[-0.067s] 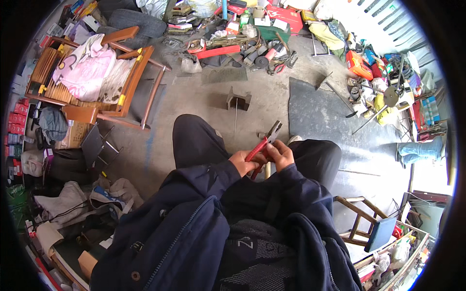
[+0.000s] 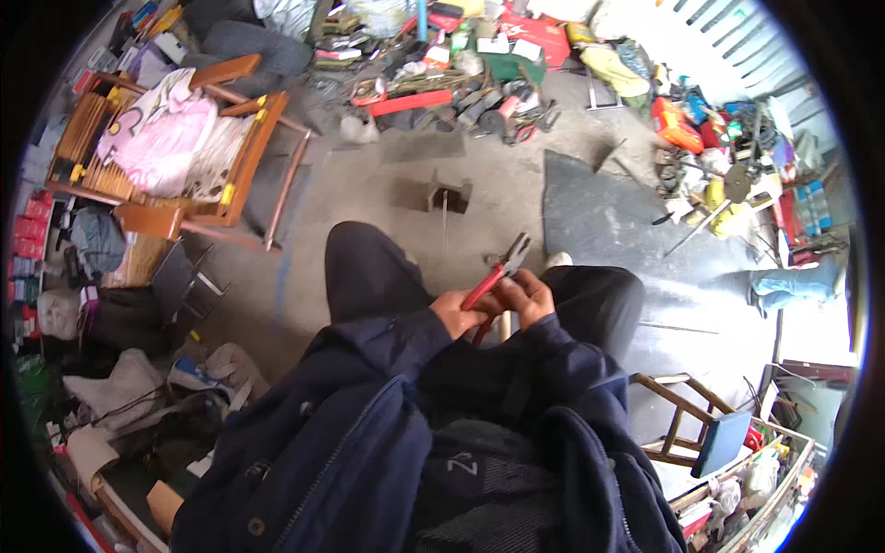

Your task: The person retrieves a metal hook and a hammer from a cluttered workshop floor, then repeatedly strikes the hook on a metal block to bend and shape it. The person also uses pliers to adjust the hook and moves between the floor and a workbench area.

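Note:
In front of my lap, a pair of pliers with red handles (image 2: 483, 288) points up and to the right, its metal jaws (image 2: 517, 250) clear of my fingers. My left hand (image 2: 455, 314) is closed around the handles. Closed fingers of my right hand (image 2: 528, 299) press against the pliers just below the jaws; anything else in them is hidden. A short pale wooden handle (image 2: 505, 325) shows below, between the hands. A small metal piece (image 2: 494, 259) sits just left of the jaws; whether it joins that handle I cannot tell.
A steel block (image 2: 452, 196) with a thin rod stands on the floor ahead. At left is a wooden chair (image 2: 253, 152) with a pink cloth. Tools and clutter, including a red bar (image 2: 410, 101), line the back. A dark mat (image 2: 590, 198) and a wooden-legged stool (image 2: 724, 442) are at right.
The whole view has shifted slightly and is a little blurred. My hands and the pliers keep nearly the same pose.

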The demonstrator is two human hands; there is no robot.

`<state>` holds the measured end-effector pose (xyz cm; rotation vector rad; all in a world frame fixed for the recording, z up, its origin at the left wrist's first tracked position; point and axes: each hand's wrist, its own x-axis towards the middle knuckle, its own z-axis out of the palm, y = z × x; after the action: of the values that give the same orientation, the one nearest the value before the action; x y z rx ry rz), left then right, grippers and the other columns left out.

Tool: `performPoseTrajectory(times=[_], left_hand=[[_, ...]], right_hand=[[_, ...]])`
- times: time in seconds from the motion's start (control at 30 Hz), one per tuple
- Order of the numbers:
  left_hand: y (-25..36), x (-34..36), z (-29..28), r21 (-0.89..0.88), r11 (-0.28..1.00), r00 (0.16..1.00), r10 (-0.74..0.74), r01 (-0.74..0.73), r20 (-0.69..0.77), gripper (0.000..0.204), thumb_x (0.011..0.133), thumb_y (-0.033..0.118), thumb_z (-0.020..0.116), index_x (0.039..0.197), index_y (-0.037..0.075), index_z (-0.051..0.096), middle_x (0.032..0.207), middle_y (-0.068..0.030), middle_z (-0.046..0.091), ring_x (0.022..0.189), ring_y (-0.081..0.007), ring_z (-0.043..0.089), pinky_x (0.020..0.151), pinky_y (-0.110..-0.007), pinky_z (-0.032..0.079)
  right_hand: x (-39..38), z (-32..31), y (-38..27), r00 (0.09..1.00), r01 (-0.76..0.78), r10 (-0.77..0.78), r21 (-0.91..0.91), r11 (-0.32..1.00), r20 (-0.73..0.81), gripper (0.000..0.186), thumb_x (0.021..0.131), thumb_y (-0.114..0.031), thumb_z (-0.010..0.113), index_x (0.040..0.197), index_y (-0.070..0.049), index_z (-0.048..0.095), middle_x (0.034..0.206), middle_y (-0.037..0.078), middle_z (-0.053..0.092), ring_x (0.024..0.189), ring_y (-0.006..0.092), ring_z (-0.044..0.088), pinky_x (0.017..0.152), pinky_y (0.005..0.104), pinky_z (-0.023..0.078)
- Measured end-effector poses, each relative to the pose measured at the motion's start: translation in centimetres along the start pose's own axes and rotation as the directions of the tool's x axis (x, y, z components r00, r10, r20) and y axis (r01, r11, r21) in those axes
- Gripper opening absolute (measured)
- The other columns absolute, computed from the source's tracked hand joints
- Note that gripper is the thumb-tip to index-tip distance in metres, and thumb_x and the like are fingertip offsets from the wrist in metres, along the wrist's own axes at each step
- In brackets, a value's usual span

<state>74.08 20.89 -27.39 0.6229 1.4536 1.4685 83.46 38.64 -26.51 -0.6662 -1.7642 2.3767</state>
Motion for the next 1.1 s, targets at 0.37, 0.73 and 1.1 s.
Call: performPoseTrajectory(times=[0.37, 0.73, 1.1], left_hand=[[-0.9, 1.1, -0.4, -0.042, 0.985, 0.968, -0.157, 0.168, 0.193, 0.022, 0.091, 0.003, 0.06, 0.11, 0.002, 0.07, 0.104, -0.0081, 0.073, 0.1, -0.0183, 0.07, 0.086, -0.032, 0.056], [0.4, 0.8, -0.1, -0.251, 0.925, 0.959, -0.275, 0.284, 0.072, 0.028, 0.088, 0.001, 0.056, 0.115, 0.002, 0.064, 0.104, -0.0106, 0.069, 0.093, -0.0226, 0.07, 0.081, -0.035, 0.058], [2.7, 6.3, -9.5, -0.181, 0.975, 0.962, 0.078, -0.128, -0.261, 0.021, 0.094, 0.016, 0.065, 0.111, 0.003, 0.064, 0.089, -0.0076, 0.063, 0.062, -0.016, 0.06, 0.054, -0.029, 0.049]], right_hand=[[-0.5, -2.1, 4.9, 0.995, -0.103, 0.102, -0.047, 0.994, -0.015, 0.059, 0.095, -0.016, 0.069, 0.143, 0.006, 0.043, 0.126, 0.021, 0.066, 0.116, 0.0269, 0.064, 0.1, 0.0386, 0.051], [0.7, -1.2, 6.2, 1.0, -0.015, 0.015, 0.074, 0.997, 0.01, 0.067, 0.093, -0.016, 0.069, 0.151, -0.002, 0.038, 0.125, 0.018, 0.066, 0.121, 0.0261, 0.061, 0.101, 0.0389, 0.05], [0.9, -3.1, 6.8, 0.944, -0.319, 0.297, -0.166, 0.933, -0.146, 0.053, 0.099, -0.016, 0.065, 0.148, -0.007, 0.046, 0.101, 0.01, 0.074, 0.081, 0.0153, 0.069, 0.065, 0.0297, 0.054]])
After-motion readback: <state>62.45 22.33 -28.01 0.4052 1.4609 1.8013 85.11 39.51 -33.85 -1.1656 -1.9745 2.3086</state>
